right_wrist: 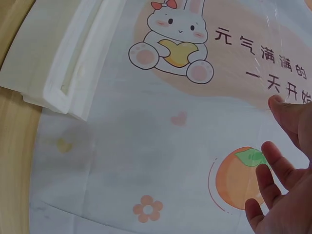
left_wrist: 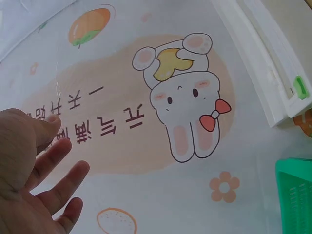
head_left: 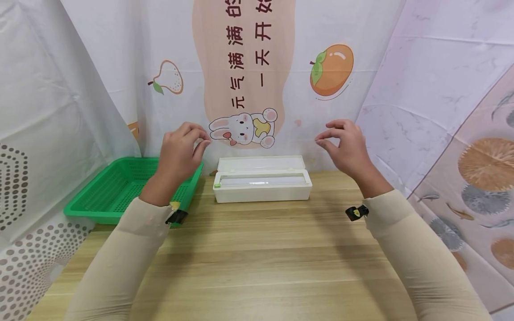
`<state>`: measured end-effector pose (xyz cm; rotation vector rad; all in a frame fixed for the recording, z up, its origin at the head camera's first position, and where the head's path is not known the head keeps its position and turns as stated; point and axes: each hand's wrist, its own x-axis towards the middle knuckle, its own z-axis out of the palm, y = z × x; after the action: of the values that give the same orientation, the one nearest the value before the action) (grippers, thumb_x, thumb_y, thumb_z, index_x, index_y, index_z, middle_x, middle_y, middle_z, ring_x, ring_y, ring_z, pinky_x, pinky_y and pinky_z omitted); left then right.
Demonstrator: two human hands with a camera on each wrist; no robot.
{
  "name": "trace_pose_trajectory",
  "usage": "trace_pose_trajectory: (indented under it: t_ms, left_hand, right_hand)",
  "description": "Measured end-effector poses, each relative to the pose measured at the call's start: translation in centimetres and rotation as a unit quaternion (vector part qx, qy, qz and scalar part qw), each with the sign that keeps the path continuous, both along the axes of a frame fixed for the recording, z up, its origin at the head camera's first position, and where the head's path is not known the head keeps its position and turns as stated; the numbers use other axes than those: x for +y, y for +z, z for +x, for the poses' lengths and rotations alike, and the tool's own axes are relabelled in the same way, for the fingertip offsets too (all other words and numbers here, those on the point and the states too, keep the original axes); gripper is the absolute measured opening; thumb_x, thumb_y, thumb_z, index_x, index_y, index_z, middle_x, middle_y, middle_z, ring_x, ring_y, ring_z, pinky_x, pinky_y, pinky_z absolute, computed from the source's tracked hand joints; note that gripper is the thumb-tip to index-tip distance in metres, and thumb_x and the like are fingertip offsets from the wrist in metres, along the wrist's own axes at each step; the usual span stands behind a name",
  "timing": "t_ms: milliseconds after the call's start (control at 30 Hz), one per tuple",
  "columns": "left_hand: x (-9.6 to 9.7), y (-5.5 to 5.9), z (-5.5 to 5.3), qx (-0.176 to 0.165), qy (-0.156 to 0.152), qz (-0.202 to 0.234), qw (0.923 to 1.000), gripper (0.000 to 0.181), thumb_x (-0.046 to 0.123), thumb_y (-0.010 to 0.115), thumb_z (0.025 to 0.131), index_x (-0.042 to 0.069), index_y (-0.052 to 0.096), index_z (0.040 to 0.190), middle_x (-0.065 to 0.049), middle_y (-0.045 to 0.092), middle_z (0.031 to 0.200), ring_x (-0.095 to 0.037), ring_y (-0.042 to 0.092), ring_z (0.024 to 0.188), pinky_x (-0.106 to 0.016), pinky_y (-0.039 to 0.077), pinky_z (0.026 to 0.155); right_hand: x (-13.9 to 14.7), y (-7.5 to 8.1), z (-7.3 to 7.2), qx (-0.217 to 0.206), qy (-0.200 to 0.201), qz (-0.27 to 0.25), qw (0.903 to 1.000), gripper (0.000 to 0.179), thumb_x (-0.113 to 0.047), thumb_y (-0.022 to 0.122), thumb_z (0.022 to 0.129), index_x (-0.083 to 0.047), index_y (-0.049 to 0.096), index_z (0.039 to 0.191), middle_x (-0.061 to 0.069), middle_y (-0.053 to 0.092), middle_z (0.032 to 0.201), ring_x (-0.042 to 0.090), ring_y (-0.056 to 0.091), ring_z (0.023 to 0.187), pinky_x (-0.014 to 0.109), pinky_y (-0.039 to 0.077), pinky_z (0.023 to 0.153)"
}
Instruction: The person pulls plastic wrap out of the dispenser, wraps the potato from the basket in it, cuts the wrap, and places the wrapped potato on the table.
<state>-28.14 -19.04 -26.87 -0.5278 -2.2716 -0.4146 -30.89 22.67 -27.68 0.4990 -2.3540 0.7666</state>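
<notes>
Both hands are raised in front of the printed curtain, level with each other and apart. The left hand (head_left: 182, 149) pinches with thumb and forefinger, and the right hand (head_left: 345, 147) does the same on its side. Faint glossy creases of a clear plastic film (left_wrist: 57, 90) show by the left fingertips, and similar ones appear near the right hand in the right wrist view. Most of the film is too transparent to make out. Below and between the hands stands a white cling film dispenser (head_left: 263, 194), lid raised, a pale roll inside, with a green slider (head_left: 217, 185) at its left end.
A green plastic basket (head_left: 108, 217) sits at the left of the wooden table (head_left: 257, 263), partly behind the left forearm. The curtain (head_left: 249, 58) with a rabbit print hangs directly behind the dispenser. More patterned cloth (head_left: 453, 133) closes off the right side.
</notes>
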Motion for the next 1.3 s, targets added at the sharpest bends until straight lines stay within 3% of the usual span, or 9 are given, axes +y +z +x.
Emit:
trace_pose_trajectory:
  t_ms: [600, 1067, 1300]
  left_hand:
    - [-0.3, 1.2, 2.4, 0.044, -0.030, 0.013, 0.9985, 0.014, 0.016, 0.069, 0.100, 0.003, 0.074, 0.100, -0.010, 0.068, 0.116, -0.028, 0.063, 0.108, -0.058, 0.043, 0.090]
    - [-0.5, 1.5, 4.9, 0.075, -0.056, 0.020, 0.9954, 0.010, 0.011, 0.072, 0.097, 0.002, 0.073, 0.099, -0.011, 0.069, 0.114, -0.028, 0.065, 0.107, -0.057, 0.044, 0.090]
    - [-0.3, 1.7, 6.5, 0.083, -0.076, 0.026, 0.9932, 0.007, 0.007, 0.074, 0.094, 0.001, 0.073, 0.099, -0.011, 0.071, 0.116, -0.028, 0.065, 0.111, -0.054, 0.043, 0.090]
  right_hand:
    - [0.2, 1.5, 2.6, 0.047, 0.022, -0.017, 0.9985, 0.006, -0.008, 0.081, 0.089, -0.007, 0.081, 0.096, 0.017, 0.063, 0.127, 0.039, 0.051, 0.125, 0.055, 0.037, 0.097]
    - [0.8, 1.7, 4.9, 0.076, 0.034, -0.018, 0.9963, 0.008, -0.005, 0.082, 0.088, -0.008, 0.082, 0.095, 0.013, 0.064, 0.129, 0.035, 0.050, 0.130, 0.042, 0.036, 0.086]
    - [1.0, 1.8, 6.7, 0.086, 0.036, -0.015, 0.9955, 0.010, -0.007, 0.085, 0.086, -0.013, 0.083, 0.094, 0.009, 0.065, 0.132, 0.034, 0.050, 0.133, 0.050, 0.036, 0.097]
